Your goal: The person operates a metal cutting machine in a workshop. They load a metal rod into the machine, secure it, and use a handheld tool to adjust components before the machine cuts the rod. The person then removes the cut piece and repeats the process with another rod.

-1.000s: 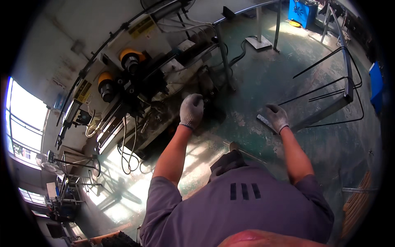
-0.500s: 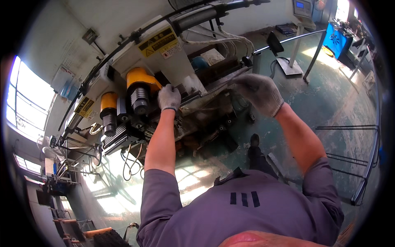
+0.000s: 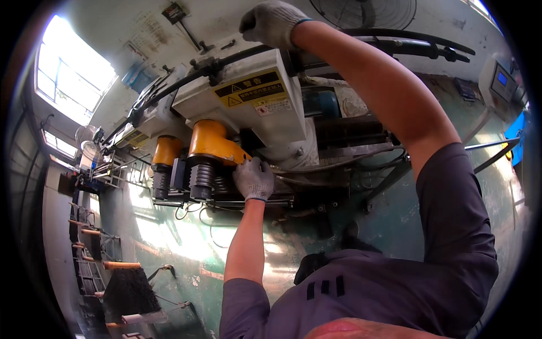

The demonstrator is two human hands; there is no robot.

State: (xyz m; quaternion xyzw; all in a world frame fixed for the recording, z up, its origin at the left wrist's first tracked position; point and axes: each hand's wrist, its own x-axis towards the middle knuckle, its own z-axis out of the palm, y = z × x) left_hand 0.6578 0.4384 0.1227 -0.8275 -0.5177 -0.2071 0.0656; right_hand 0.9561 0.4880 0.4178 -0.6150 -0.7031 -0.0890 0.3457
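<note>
L hand (image 3: 254, 179): curled at big orange cap (image 3: 210, 141) x1, grip can't tell | R hand (image 3: 274, 25): 12 o'clock, curled, contents can't tell | small orange cap (image 3: 167, 150) x1; both approx 10 o'clock fr L hand | fan (image 3: 366, 12) x1, 1 o'clock

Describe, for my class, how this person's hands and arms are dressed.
The left hand and right hand wear pale grey fabric gloves, with a thin blue edge at the wrist. The forearms are bare. Short, dark purplish-grey sleeves cover the upper arms.
</note>
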